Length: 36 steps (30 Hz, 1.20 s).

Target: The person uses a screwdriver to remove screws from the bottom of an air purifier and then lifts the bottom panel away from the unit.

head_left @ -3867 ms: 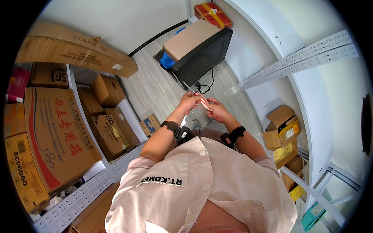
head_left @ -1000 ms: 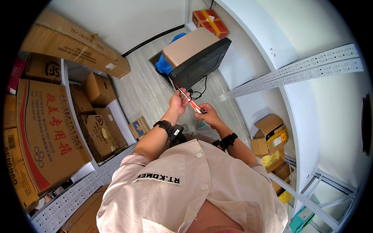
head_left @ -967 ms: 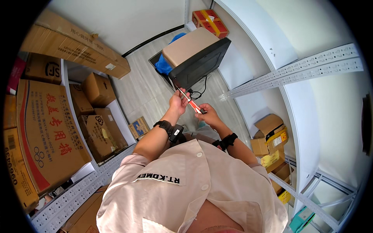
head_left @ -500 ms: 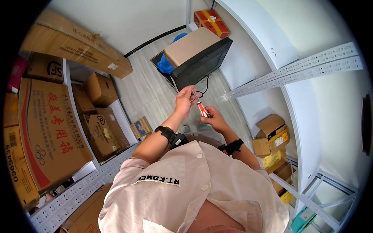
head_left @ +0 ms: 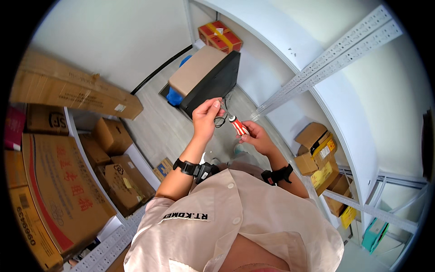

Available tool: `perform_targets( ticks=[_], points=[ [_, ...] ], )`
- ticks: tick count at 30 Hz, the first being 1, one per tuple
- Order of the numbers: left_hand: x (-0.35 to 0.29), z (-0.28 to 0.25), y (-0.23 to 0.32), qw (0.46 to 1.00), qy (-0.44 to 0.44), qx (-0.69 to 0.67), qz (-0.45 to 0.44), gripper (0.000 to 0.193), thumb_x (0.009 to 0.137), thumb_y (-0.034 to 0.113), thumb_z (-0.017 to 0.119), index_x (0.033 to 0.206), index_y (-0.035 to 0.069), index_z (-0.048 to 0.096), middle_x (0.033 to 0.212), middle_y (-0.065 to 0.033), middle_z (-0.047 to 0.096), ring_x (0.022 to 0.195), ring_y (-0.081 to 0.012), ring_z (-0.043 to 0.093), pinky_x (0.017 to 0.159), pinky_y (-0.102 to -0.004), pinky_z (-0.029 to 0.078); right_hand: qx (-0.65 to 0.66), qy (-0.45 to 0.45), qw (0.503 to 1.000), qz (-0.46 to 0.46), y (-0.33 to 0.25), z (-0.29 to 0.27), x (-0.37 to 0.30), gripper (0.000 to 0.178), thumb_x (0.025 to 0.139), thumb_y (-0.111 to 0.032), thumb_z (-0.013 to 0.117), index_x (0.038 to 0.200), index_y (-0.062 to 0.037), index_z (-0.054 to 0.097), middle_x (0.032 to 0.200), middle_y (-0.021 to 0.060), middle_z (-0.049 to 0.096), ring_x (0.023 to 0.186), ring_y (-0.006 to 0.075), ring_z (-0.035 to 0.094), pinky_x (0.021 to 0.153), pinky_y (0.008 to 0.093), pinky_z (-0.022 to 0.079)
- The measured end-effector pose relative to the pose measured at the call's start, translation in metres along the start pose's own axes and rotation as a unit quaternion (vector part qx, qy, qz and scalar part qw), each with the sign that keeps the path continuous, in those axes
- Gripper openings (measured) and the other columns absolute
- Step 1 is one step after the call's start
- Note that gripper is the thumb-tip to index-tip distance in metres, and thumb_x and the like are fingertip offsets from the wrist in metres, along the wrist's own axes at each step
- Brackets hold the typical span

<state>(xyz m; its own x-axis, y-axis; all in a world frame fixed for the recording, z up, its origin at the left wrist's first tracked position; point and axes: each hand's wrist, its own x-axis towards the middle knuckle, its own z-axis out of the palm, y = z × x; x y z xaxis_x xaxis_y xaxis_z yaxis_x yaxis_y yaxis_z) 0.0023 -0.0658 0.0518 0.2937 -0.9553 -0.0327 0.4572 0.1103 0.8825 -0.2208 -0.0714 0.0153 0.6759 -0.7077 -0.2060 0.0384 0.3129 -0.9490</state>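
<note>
Right fingers (head_left: 251, 124) grasp the red-and-white striped-handled screwdriver (head_left: 239, 126); left fingers (head_left: 214, 106) pinch its thin metal shaft (head_left: 229, 113), probably for steadiness.

The place looked like a storeroom: grey streaked floor (head_left: 152, 115) ran between a left rack (head_left: 108, 249) and a right rack (head_left: 335, 52) of perforated metal uprights. Brown cardboard cartons (head_left: 68, 186) crowded the left one, an opened cardboard box (head_left: 307, 164) sat opposite, and a taped red carton (head_left: 210, 37) stood near the far corner.
</note>
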Motion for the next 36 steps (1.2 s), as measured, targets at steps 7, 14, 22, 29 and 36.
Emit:
perform_targets(
  ticks=[7, 14, 22, 29, 36],
  points=[
    [0.036, 0.101, -0.006, 0.989, -0.106, 0.049, 0.089, 0.016, 0.092, 0.005, 0.061, 0.100, -0.007, 0.068, 0.096, -0.0100, 0.063, 0.074, -0.0133, 0.061, 0.068, -0.0249, 0.051, 0.060, 0.038, 0.995, -0.064, -0.031, -0.058, -0.023, 0.047, 0.093, -0.016, 0.059, 0.136, -0.0032, 0.044, 0.119, 0.0083, 0.059, 0.104, 0.0181, 0.059, 0.085, 0.0331, 0.049],
    [0.100, 0.197, -0.039, 0.987, -0.151, 0.044, 0.040, 0.015, 0.091, 0.003, 0.061, 0.100, -0.007, 0.067, 0.094, -0.0100, 0.063, 0.069, -0.0135, 0.061, 0.064, -0.0243, 0.049, 0.187, 0.046, 0.979, -0.070, -0.058, -0.162, -0.030, 0.047, 0.092, -0.024, 0.058, 0.132, -0.0020, 0.050, 0.104, 0.0089, 0.062, 0.079, 0.0165, 0.054, 0.068, 0.0292, 0.041],
    [0.198, 0.277, -0.080, 0.969, -0.133, 0.153, 0.140, 0.010, 0.083, 0.004, 0.071, 0.091, -0.002, 0.070, 0.089, -0.0055, 0.065, 0.066, -0.0092, 0.059, 0.055, -0.0226, 0.048, 0.099, 0.118, 0.985, -0.076, -0.101, -0.276, -0.013, 0.032, 0.089, -0.030, 0.063, 0.106, -0.0044, 0.056, 0.082, 0.0025, 0.057, 0.065, 0.0113, 0.050, 0.059, 0.0252, 0.037],
    [0.253, 0.290, -0.133, 0.880, -0.039, 0.427, 0.204, 0.011, 0.080, 0.016, 0.075, 0.088, 0.008, 0.074, 0.087, -0.0042, 0.061, 0.067, -0.0171, 0.057, 0.059, -0.0284, 0.046, 0.088, 0.118, 0.984, -0.096, -0.120, -0.328, 0.006, 0.032, 0.088, -0.033, 0.063, 0.103, -0.0065, 0.055, 0.078, 0.0036, 0.056, 0.067, 0.0122, 0.049, 0.060, 0.0265, 0.037],
    [0.313, 0.295, -0.201, 0.837, -0.039, 0.523, 0.157, 0.019, 0.085, 0.027, 0.069, 0.093, 0.011, 0.075, 0.092, -0.0047, 0.058, 0.086, -0.0243, 0.058, 0.074, -0.0359, 0.048, 0.085, 0.151, 0.982, -0.073, -0.117, -0.355, 0.018, 0.035, 0.087, -0.032, 0.065, 0.108, -0.0054, 0.056, 0.085, 0.0051, 0.058, 0.070, 0.0130, 0.051, 0.063, 0.0263, 0.040]
  ],
)
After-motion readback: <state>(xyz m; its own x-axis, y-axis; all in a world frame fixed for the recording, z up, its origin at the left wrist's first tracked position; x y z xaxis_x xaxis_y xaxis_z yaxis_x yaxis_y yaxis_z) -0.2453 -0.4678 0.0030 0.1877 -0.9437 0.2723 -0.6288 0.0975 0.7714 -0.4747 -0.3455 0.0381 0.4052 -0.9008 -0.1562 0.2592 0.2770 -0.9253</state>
